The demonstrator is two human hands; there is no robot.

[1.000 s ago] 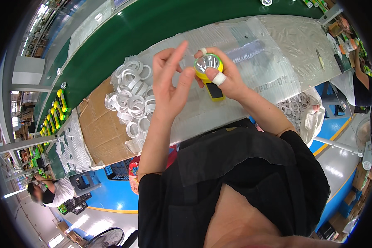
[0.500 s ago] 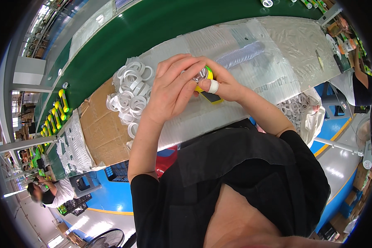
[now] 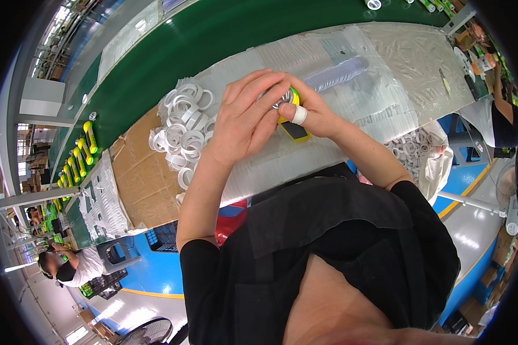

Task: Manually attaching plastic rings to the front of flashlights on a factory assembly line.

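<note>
Both my hands close around a yellow-green flashlight (image 3: 295,131) with a dark panel on its body, held above the middle of the covered bench. My left hand (image 3: 242,115) lies over the flashlight's shiny round head, its fingers bent across the top and its thumb against the near side. From the right, my right hand (image 3: 316,114) wraps the head end, a white band around its thumb. My fingers hide much of the head. Just left of my left hand is a pile of white plastic rings (image 3: 184,123). A stack of clear discs (image 3: 336,75) lies beyond my right hand.
Brown cardboard (image 3: 144,172) covers the bench at the left. Several yellow-green flashlights (image 3: 77,161) stand along the green surface (image 3: 224,49). A bag of white rings (image 3: 411,152) hangs near my right forearm. Co-workers sit at far left (image 3: 80,267) and far right (image 3: 503,112).
Both hands have shifted slightly on the flashlight, which has turned a little, so more of its dark panel shows. The left fingers have moved a little farther up and over the head.
</note>
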